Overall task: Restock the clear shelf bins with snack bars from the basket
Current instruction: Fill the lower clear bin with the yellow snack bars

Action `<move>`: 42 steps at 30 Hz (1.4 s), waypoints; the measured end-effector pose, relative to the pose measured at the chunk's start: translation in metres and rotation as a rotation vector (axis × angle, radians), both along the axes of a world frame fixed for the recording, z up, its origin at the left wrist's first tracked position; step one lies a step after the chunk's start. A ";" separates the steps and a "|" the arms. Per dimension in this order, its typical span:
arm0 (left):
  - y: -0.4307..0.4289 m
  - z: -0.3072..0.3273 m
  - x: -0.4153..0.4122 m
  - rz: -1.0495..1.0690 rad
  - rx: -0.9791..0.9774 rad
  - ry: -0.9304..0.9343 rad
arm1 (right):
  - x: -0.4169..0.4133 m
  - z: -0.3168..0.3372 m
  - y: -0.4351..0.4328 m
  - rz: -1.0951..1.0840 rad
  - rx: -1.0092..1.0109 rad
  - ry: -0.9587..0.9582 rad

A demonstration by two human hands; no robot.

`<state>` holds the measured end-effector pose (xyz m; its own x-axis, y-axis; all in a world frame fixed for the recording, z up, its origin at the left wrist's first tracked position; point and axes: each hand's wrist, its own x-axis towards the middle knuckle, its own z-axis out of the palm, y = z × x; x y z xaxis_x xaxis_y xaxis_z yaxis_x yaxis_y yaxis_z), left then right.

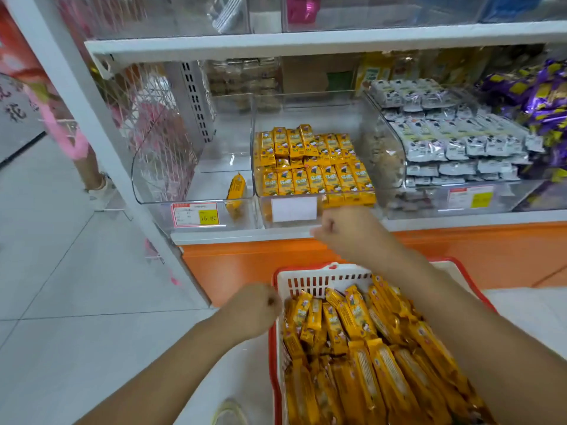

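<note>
A white shelf (276,44) spans the view, with an orange base (245,259) below and pale floor tiles (76,286) to the left. On it stand clear bins side by side. The left bin (139,182) holds one yellow bar (236,188) leaning at its right wall. The middle bin (306,108) is partly filled with neat rows of yellow snack bars (313,170). The right bin (395,142) is stacked with grey-white packets (460,139), and purple packs (540,96) lie beyond it.

Below, a red-rimmed white basket (322,280) is heaped with more of the yellow snack bars (383,363).

The right grip (343,231) hangs in front of the middle bin's front lip, fingers curled into a fist, nothing showing in it. The left grip (254,311) is also curled, at the basket's near left corner; I cannot tell whether it holds the rim.

A red-and-yellow price tag (195,214) sits on the left bin's front, a blank white label (294,209) on the middle one.
</note>
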<state>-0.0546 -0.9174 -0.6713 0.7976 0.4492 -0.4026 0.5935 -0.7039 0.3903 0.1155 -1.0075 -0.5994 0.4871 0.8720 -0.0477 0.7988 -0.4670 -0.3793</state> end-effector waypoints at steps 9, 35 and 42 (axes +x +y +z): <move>-0.051 -0.041 -0.011 -0.142 -0.083 0.460 | -0.025 -0.111 -0.076 0.308 -0.936 0.010; -0.039 -0.030 0.002 -0.177 -0.094 0.531 | -0.011 -0.133 -0.092 0.180 -0.473 0.403; -0.041 -0.012 0.013 0.032 -0.503 0.359 | 0.033 -0.079 -0.081 -0.047 0.058 0.549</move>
